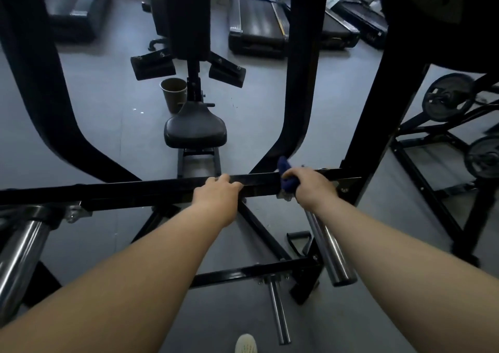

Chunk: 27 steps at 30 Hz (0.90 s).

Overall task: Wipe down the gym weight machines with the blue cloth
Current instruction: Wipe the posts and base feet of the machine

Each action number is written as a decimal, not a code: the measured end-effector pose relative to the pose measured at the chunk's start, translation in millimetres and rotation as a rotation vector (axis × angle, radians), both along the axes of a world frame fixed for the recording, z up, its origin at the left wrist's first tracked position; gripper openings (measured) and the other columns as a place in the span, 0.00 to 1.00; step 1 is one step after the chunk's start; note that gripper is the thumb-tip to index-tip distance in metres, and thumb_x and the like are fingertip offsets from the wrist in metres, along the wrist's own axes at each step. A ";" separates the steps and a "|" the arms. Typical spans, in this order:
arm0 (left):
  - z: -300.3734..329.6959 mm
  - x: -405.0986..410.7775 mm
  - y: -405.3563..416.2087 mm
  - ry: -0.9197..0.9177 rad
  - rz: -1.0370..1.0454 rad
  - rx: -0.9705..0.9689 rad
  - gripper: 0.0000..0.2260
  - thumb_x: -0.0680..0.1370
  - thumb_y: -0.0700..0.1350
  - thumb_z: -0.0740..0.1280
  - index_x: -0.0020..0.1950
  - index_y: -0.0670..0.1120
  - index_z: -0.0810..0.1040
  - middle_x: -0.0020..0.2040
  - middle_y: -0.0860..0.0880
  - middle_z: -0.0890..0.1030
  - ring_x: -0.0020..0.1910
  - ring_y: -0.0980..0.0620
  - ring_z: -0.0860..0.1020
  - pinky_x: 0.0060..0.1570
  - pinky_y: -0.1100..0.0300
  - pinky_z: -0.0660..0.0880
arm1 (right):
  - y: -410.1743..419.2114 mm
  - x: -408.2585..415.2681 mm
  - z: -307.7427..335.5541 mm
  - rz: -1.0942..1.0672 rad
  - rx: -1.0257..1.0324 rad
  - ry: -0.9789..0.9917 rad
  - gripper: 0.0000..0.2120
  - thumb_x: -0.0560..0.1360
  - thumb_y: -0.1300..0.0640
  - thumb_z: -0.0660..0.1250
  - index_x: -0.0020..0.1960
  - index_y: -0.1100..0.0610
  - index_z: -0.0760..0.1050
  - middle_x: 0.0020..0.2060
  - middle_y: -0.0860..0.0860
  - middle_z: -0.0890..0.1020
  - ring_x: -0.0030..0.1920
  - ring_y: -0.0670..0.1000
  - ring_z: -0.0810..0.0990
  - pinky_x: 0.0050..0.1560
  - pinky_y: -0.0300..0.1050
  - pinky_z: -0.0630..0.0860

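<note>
Two hands on one black crossbar [162, 190], long axis running left to right across the scene. Right hand [310, 185] clenched around blue cloth [286, 173], pressed to the bar's right end beside the upright; left hand [218, 193] bare, fingers [229, 182] curled over the bar. Unwiped span judged to lie leftward of the cloth, so next stroke likely along the bar toward the left hand.
</note>
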<state>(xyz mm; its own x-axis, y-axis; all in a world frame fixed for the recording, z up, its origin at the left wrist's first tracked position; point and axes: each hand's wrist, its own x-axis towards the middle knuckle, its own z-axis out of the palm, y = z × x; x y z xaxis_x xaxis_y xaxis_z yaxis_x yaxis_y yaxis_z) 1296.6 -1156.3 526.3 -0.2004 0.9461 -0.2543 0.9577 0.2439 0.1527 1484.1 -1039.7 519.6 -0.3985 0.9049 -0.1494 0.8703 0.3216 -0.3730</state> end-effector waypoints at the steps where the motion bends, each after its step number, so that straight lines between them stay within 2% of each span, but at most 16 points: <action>1: -0.7 -4.2 -1.7 -0.020 0.005 0.016 0.23 0.80 0.45 0.63 0.74 0.53 0.65 0.71 0.51 0.66 0.69 0.45 0.66 0.59 0.46 0.74 | -7.5 -4.9 -2.3 0.052 -0.004 0.047 0.22 0.73 0.65 0.59 0.57 0.42 0.76 0.59 0.46 0.77 0.58 0.53 0.76 0.58 0.48 0.74; 3: -6.3 -13.7 -8.6 -0.053 0.012 0.045 0.25 0.80 0.44 0.63 0.76 0.52 0.62 0.75 0.53 0.61 0.74 0.48 0.60 0.66 0.42 0.69 | -9.8 2.0 -3.2 0.034 0.002 0.107 0.22 0.74 0.65 0.59 0.58 0.43 0.77 0.58 0.46 0.77 0.58 0.53 0.75 0.58 0.47 0.73; 5: -15.4 -17.6 -17.7 -0.035 -0.005 0.055 0.30 0.80 0.43 0.63 0.79 0.53 0.54 0.79 0.55 0.53 0.78 0.50 0.52 0.72 0.37 0.58 | -1.8 22.4 -0.4 -0.128 0.022 0.113 0.22 0.75 0.65 0.57 0.61 0.44 0.76 0.61 0.50 0.77 0.57 0.56 0.76 0.57 0.46 0.72; 7: -25.9 -16.2 -25.5 0.014 -0.022 0.055 0.35 0.80 0.42 0.64 0.80 0.53 0.45 0.80 0.56 0.45 0.79 0.51 0.44 0.74 0.37 0.51 | 9.9 41.4 5.4 -0.278 0.000 0.081 0.22 0.77 0.65 0.57 0.64 0.46 0.75 0.63 0.54 0.76 0.57 0.58 0.75 0.55 0.44 0.70; 10: -38.6 -13.2 -31.8 0.094 -0.050 0.051 0.38 0.81 0.45 0.62 0.79 0.51 0.38 0.79 0.55 0.37 0.78 0.50 0.38 0.74 0.37 0.48 | 25.7 59.5 5.6 -0.445 -0.042 0.151 0.21 0.78 0.66 0.56 0.64 0.50 0.76 0.66 0.58 0.73 0.60 0.59 0.73 0.53 0.41 0.68; 13: -41.0 -7.8 -29.8 0.126 -0.028 0.068 0.37 0.81 0.46 0.62 0.79 0.50 0.38 0.79 0.53 0.38 0.78 0.49 0.39 0.74 0.36 0.48 | 26.1 65.1 0.6 -0.399 -0.013 0.125 0.25 0.76 0.67 0.55 0.66 0.47 0.75 0.66 0.56 0.74 0.63 0.60 0.73 0.58 0.43 0.70; 16: -43.9 9.7 -24.9 0.148 0.024 0.115 0.36 0.80 0.47 0.62 0.79 0.46 0.42 0.80 0.47 0.44 0.79 0.44 0.43 0.76 0.40 0.47 | 18.1 84.9 -15.9 -0.323 0.098 0.185 0.26 0.74 0.68 0.56 0.62 0.46 0.79 0.60 0.51 0.79 0.57 0.53 0.76 0.54 0.38 0.69; 17: -46.2 16.5 -22.8 0.145 0.031 0.153 0.35 0.80 0.48 0.62 0.79 0.46 0.43 0.79 0.45 0.46 0.79 0.43 0.44 0.76 0.41 0.46 | 16.3 95.6 -22.5 -0.394 0.178 0.232 0.25 0.74 0.69 0.56 0.61 0.48 0.79 0.60 0.50 0.80 0.56 0.52 0.77 0.53 0.37 0.68; 19: -52.0 27.8 -14.6 0.110 0.013 0.238 0.34 0.80 0.47 0.61 0.80 0.47 0.44 0.80 0.46 0.48 0.79 0.46 0.44 0.77 0.45 0.44 | 20.4 116.6 -37.7 -0.674 0.306 0.393 0.23 0.74 0.69 0.57 0.61 0.50 0.79 0.61 0.52 0.78 0.56 0.52 0.77 0.53 0.38 0.70; 21: -57.1 38.7 -3.2 0.089 -0.022 0.291 0.34 0.81 0.47 0.60 0.80 0.48 0.44 0.80 0.48 0.47 0.79 0.48 0.43 0.77 0.47 0.42 | 26.8 121.2 -50.6 -0.887 0.263 0.592 0.20 0.74 0.68 0.59 0.58 0.48 0.77 0.60 0.53 0.76 0.55 0.53 0.78 0.50 0.41 0.72; 24: -65.8 61.7 13.2 0.079 0.050 0.342 0.36 0.79 0.46 0.63 0.79 0.48 0.42 0.79 0.45 0.46 0.78 0.45 0.42 0.76 0.47 0.40 | 40.8 101.3 -63.3 -0.815 0.103 0.809 0.18 0.74 0.67 0.62 0.56 0.46 0.72 0.56 0.50 0.77 0.53 0.50 0.78 0.47 0.38 0.73; 27: -81.4 89.2 15.0 0.056 0.130 0.381 0.38 0.79 0.45 0.63 0.79 0.46 0.39 0.78 0.41 0.41 0.77 0.42 0.37 0.75 0.46 0.34 | 41.6 108.0 -69.3 -0.451 0.148 0.653 0.15 0.75 0.65 0.66 0.56 0.48 0.74 0.53 0.47 0.78 0.51 0.43 0.77 0.51 0.34 0.72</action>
<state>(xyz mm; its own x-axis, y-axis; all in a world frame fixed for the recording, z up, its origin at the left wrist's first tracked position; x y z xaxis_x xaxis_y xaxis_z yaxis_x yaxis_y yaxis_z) 1385.9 -1141.2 444.9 -0.3280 0.9365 0.1241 0.9320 0.2994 0.2041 1592.1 -998.0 450.3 0.0446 0.9916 0.1211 0.5493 0.0770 -0.8320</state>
